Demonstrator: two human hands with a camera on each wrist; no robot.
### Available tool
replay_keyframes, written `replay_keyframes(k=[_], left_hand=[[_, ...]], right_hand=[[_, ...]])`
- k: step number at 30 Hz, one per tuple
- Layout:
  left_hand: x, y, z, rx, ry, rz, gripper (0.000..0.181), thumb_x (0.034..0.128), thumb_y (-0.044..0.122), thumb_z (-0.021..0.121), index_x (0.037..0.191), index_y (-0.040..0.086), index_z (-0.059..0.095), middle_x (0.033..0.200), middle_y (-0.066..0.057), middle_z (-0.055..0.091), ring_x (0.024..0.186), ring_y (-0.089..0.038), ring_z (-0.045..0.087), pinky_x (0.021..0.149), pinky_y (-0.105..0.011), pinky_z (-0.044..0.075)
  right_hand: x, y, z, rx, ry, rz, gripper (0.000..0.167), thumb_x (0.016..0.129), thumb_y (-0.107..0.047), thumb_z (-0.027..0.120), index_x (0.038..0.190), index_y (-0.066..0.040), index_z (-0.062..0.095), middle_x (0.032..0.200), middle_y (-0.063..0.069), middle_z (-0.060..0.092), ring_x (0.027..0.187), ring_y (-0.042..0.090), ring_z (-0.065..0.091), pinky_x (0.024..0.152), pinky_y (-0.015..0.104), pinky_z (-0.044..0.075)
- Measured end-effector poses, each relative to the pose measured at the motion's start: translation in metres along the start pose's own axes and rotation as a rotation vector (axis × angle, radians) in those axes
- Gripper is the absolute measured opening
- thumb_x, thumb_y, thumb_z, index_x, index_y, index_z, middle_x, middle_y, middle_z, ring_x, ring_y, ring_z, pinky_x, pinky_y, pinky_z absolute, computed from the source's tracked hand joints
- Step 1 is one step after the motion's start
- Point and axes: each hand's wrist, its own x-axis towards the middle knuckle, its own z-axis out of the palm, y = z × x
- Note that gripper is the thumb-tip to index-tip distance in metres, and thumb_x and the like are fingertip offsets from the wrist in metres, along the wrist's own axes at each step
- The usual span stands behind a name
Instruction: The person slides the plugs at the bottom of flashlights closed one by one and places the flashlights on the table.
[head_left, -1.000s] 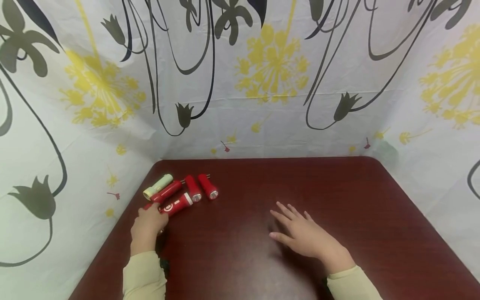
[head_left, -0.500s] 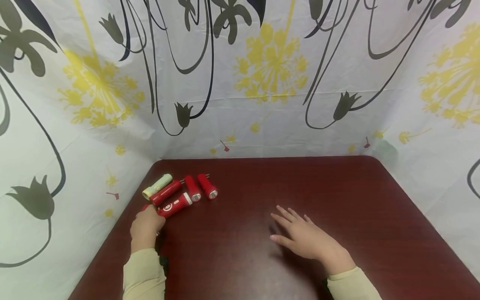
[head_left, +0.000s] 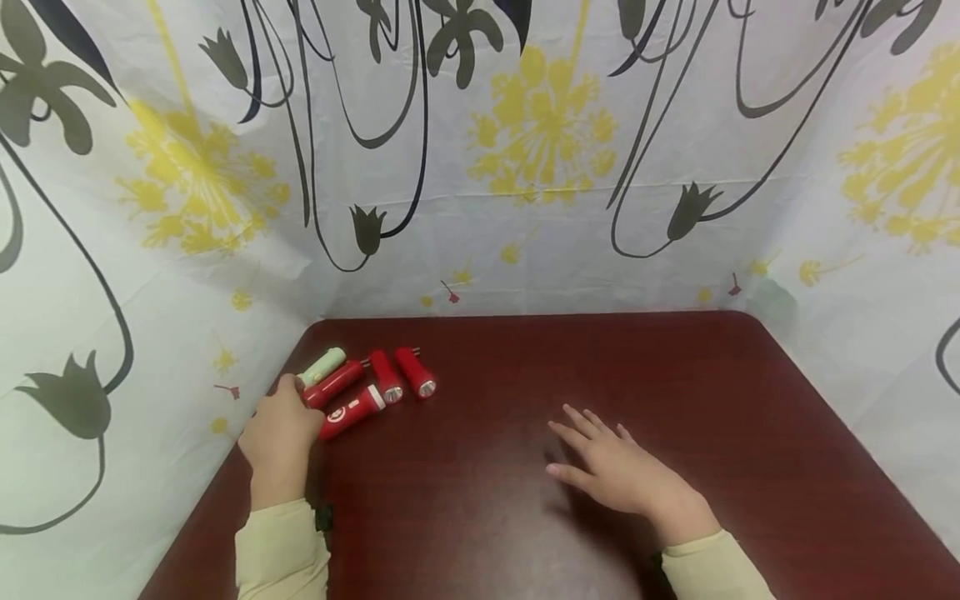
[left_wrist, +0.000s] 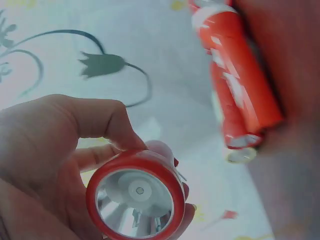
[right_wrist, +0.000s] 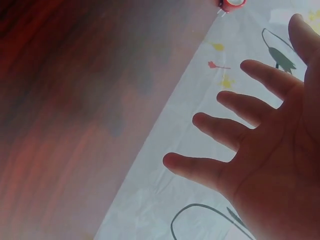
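Observation:
In the left wrist view, my left hand grips a flashlight with a red rim and a pale body, its lens facing the camera. My left hand hides this flashlight in the head view. Just beyond the fingers lie a pale green flashlight, partly covered by the hand, and a plain red one. A red flashlight with a white rim and logo lies right beside the hand. My right hand hovers over the table with spread fingers, holding nothing.
Two more red flashlights, one and another, lie to the right of the group with their lenses toward me. The dark red-brown table is bounded by a patterned white cloth at the back and sides.
My left hand has moved slightly up and left, and now covers part of the pale green flashlight. The right hand has shifted slightly to the right. The other flashlights stay put.

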Motion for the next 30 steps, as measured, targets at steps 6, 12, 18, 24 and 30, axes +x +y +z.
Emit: replay_keyframes(k=[6,12,18,24,30], left_hand=[[-0.011,0.024,-0.007,-0.020,0.031,0.036,0.055,0.0840,0.023,0.076,0.128,0.005,0.047,0.120,-0.032,0.057,0.099,-0.051,0.063,0.074,-0.062,0.054],[-0.025,0.049,-0.004,-0.055,0.087,0.114,0.056,0.0849,0.020,0.073,0.130,0.004,0.045,0.122,-0.031,0.051,0.094,-0.053,0.064,0.074,-0.064,0.055],[-0.040,0.083,0.002,-0.165,0.144,0.230,0.031,0.0868,0.010,0.067,0.109,0.007,0.045,0.120,-0.028,0.048,0.082,-0.050,0.063,0.070,-0.058,0.054],[-0.049,0.113,0.016,-0.227,0.132,0.331,0.041,0.0863,0.005,0.072,0.121,0.004,0.049,0.138,-0.026,0.048,0.099,-0.051,0.068,0.090,-0.061,0.060],[-0.063,0.138,0.029,-0.272,0.085,0.411,0.066,0.0766,0.010,0.090,0.128,0.008,0.050,0.134,-0.014,0.056,0.113,-0.037,0.068,0.095,-0.057,0.063]], right_hand=[[0.000,0.003,-0.005,0.008,0.001,0.004,0.075,0.103,-0.068,0.052,0.163,-0.022,0.045,0.177,0.013,0.027,0.162,0.047,0.027,0.119,0.083,0.022],[0.001,0.007,-0.011,-0.009,0.022,-0.002,0.078,0.103,-0.070,0.050,0.162,-0.020,0.045,0.176,0.014,0.030,0.162,0.045,0.028,0.121,0.081,0.023],[0.001,0.007,-0.022,-0.041,0.082,-0.013,0.076,0.104,-0.066,0.052,0.158,-0.013,0.051,0.168,0.017,0.044,0.155,0.041,0.043,0.121,0.076,0.029],[-0.003,0.004,-0.033,-0.061,0.184,-0.035,0.066,0.107,-0.055,0.056,0.152,-0.008,0.058,0.156,0.016,0.059,0.147,0.041,0.053,0.121,0.071,0.035],[-0.009,0.003,-0.046,-0.048,0.280,-0.048,0.057,0.106,-0.047,0.063,0.149,-0.009,0.062,0.150,0.014,0.065,0.140,0.041,0.059,0.117,0.064,0.044]])
